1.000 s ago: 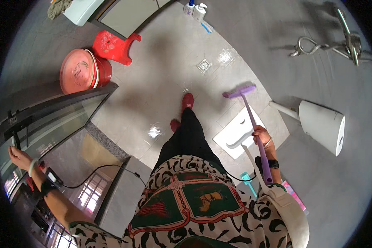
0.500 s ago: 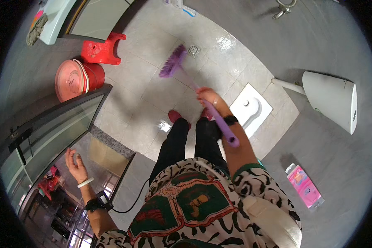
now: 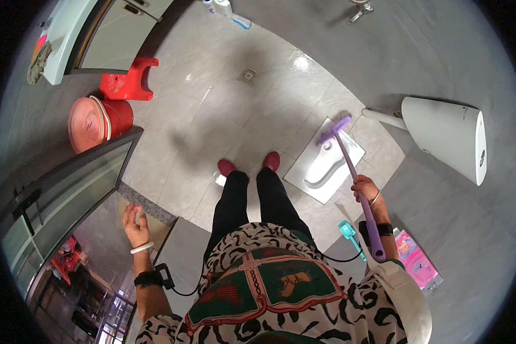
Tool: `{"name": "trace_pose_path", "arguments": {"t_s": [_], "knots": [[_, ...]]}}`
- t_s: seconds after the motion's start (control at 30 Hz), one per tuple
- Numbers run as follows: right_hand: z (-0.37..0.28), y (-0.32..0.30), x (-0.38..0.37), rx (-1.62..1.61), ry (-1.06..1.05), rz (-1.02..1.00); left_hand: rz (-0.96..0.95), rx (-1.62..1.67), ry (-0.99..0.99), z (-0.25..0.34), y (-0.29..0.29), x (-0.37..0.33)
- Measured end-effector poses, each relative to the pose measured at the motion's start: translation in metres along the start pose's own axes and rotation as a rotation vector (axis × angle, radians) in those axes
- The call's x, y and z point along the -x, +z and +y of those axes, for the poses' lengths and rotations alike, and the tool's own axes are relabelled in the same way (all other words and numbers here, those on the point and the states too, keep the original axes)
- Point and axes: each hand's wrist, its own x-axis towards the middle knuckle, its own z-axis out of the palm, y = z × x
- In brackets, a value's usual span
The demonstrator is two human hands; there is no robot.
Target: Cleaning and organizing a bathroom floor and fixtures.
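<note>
A purple broom (image 3: 345,150) is gripped around its handle by my right hand (image 3: 366,188), out to the right of my body. Its head is blurred and appears over the far end of the white squat toilet (image 3: 297,174); whether it touches the toilet or floor I cannot tell. The handle's thick end runs back along my right forearm. My left hand (image 3: 136,225) is held out at the left with bent fingers apart and nothing in it, near the glass door.
At the left stand a red lidded bucket (image 3: 118,119), a red stool (image 3: 133,80) and a framed glass door (image 3: 92,166). A white cistern (image 3: 444,137) hangs on the right wall. A teal brush (image 3: 347,230) and pink package (image 3: 415,258) are near my right arm. A floor drain (image 3: 247,76) lies ahead.
My right hand has swung the broom rightward, from the floor near the drain to over the squat toilet. My left hand has moved a little right, and the whole view has shifted.
</note>
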Motion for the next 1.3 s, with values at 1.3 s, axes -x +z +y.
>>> {"name": "trace_pose_path", "arguments": {"t_s": [1.3], "knots": [[-0.058, -0.083, -0.042, -1.088, -0.419, -0.426, -0.403, 0.178, 0.055, 0.106, 0.086, -0.064]]}}
